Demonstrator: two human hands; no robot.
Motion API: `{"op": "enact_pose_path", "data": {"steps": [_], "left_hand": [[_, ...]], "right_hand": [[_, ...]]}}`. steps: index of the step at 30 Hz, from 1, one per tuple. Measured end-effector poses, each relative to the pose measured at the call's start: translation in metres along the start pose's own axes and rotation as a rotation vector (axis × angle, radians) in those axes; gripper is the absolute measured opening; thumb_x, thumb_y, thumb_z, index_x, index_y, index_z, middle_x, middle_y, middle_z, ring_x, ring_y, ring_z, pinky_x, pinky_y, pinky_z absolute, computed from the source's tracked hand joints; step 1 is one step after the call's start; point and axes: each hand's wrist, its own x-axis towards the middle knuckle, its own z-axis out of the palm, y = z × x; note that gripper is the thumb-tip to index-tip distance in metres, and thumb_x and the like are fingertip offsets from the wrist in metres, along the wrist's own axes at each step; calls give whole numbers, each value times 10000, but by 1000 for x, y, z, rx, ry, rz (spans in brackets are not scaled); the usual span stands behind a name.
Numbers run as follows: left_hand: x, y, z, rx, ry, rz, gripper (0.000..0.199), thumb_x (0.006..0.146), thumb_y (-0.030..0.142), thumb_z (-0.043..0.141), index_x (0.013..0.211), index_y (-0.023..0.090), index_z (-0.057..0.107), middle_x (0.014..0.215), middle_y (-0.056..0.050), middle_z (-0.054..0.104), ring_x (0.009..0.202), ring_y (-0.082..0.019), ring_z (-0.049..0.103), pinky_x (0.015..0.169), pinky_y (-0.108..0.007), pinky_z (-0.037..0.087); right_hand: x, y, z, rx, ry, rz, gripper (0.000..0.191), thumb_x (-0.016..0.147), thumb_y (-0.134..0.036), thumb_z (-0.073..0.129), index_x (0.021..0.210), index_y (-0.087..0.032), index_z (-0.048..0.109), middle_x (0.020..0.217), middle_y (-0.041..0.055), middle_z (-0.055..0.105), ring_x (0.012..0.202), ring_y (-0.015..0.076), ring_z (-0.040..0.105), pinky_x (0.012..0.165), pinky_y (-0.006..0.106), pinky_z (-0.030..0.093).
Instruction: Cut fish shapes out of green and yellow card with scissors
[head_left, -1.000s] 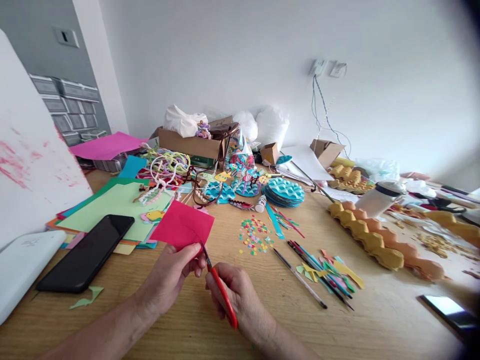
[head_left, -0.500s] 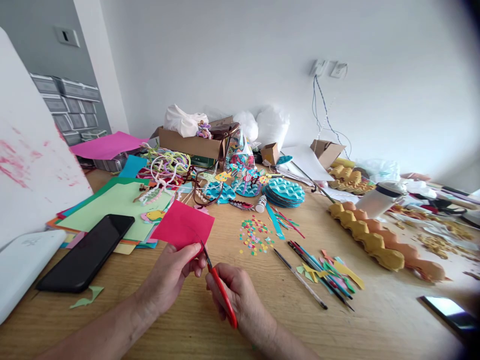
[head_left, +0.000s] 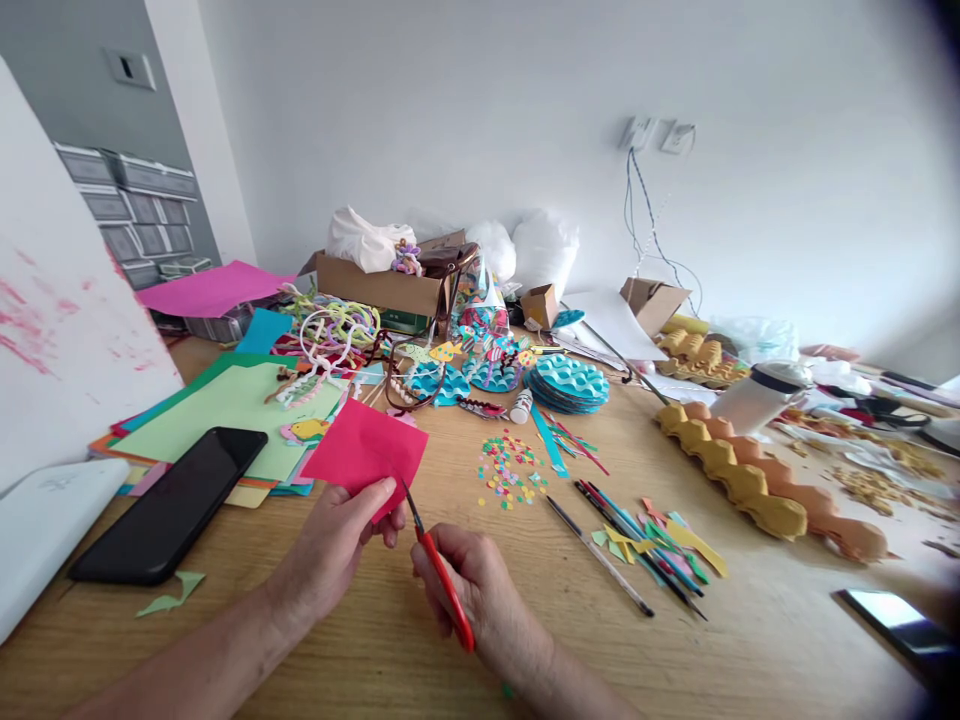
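Observation:
A red paper (head_left: 367,448) is pinched at its lower edge by my left hand (head_left: 341,540), thumb on top and fingers beneath. My right hand (head_left: 472,580) is wrapped round the red handles of a pair of scissors (head_left: 444,585). The dark blades point up and left, with their tip at the paper's lower right edge, close to my left thumb. Whether the tip touches the paper cannot be made out. Both hands are above the wooden table (head_left: 375,640).
A black phone (head_left: 176,505) and stacked coloured papers (head_left: 217,410) lie left. Paper dots (head_left: 512,470), pens (head_left: 600,555) and scraps are right of the hands. Blue wavy discs (head_left: 568,384) stand behind. Egg-carton strips (head_left: 727,470) and another phone (head_left: 896,625) are farther right.
My left thumb has slid slightly left on the paper, away from the scissors. The paper has shifted very little, and my right hand keeps nearly the same place.

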Motion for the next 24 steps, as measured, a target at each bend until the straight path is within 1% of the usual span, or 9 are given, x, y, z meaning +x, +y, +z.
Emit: {"op": "enact_pose_path", "data": {"steps": [3,9,17,24], "left_hand": [[0,1,0,12,0,-14,213,669,268,623,487,159,601,462,-5,585,474,-121,490,443,-227,380],[-1,2,1,22,-27,-29,203,650,286,633,497,155,605,469,-11,588,478,-124,498,428,-223,379],[-1,3,0,4,-37,-39,185,650,270,637,506,157,608,467,-7,592,480,-123,503,426,-218,380],[1,3,-3,0,-77,-36,176,665,261,634,526,156,612,484,-9,606,492,-127,520,424,-217,383]], "right_hand": [[-2,-2,-1,29,-18,10,301,840,-386,475,643,-157,485,461,-58,410,412,59,396,396,160,284],[-2,0,-3,44,-26,-37,308,855,-386,476,656,-152,499,471,-59,429,409,54,383,396,161,284],[-1,1,-2,12,-13,-44,305,849,-374,471,636,-156,481,470,-60,396,402,56,376,390,170,266],[-1,-3,-2,-36,-3,-49,282,834,-330,456,609,-160,461,462,-58,372,410,52,359,395,168,254]]}}
